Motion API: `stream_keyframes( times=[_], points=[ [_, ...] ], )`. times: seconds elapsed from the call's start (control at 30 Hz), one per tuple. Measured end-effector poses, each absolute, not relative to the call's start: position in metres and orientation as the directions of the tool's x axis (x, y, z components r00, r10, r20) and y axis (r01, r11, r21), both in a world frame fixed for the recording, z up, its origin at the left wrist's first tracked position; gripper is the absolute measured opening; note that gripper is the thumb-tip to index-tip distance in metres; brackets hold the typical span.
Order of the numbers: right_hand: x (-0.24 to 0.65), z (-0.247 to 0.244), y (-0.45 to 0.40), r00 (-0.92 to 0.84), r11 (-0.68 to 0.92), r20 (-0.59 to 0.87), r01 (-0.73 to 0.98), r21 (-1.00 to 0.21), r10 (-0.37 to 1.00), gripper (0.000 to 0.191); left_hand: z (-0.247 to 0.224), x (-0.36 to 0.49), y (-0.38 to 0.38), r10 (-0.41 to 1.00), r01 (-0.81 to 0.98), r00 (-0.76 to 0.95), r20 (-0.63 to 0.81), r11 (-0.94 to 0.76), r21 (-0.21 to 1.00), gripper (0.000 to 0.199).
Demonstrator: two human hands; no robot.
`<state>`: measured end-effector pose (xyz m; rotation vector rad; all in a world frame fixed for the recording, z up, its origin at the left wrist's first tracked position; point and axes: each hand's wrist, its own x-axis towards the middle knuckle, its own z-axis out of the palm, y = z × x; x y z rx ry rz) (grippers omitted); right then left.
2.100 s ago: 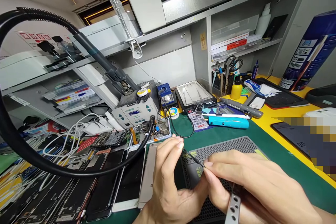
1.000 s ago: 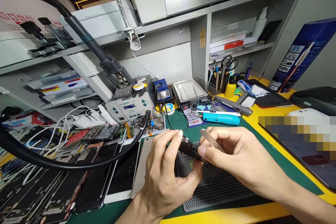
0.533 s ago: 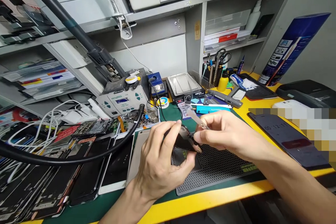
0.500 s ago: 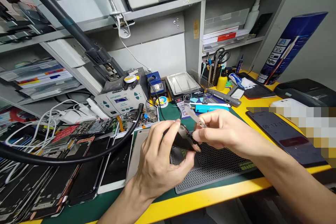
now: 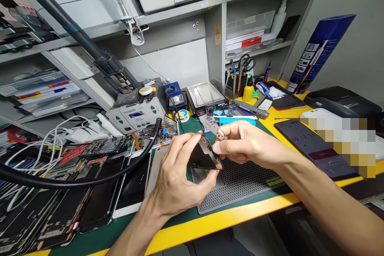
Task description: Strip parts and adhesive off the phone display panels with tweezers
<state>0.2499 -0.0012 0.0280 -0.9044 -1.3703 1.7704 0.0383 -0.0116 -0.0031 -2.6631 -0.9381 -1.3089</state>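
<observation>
A dark phone part (image 5: 204, 155) is gripped by its edges between the thumb and fingers of my left hand (image 5: 180, 172), tilted above a grey perforated mat (image 5: 234, 196). My right hand (image 5: 240, 142) pinches a thin metal tool (image 5: 216, 132) between thumb and fingers, close to the part's right end. The thin tool points up and to the left. Small components show along that right end; whether the fingers touch them is unclear.
Several dark phone screens (image 5: 96, 196) lie at the left, under a black hose (image 5: 99, 178). Behind stand a grey station (image 5: 136, 114) and a parts tray (image 5: 150, 134). At the right are a phone showing a timer (image 5: 315, 148) and a blue can (image 5: 321, 54).
The view has shifted slightly. The dark part is turned so that more of its flat face shows. The thin tool in my right hand is tilted lower.
</observation>
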Motion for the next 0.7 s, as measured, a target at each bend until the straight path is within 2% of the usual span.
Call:
stream_keyframes(
  times=[0.43, 0.7],
  points=[
    [0.253, 0.025, 0.0, -0.535, -0.195, -0.065, -0.191, -0.962, 0.843, 0.026, 0.0, 0.038, -0.011, 0.563, 0.501, 0.489, 0.666, -0.807, 0.314, 0.065],
    [0.258, 0.023, 0.002, -0.517, -0.213, -0.056, -0.248, -0.945, 0.854, 0.022, 0.01, 0.044, -0.008, 0.611, 0.45, 0.595, 0.522, -0.791, 0.414, 0.073]
  ],
)
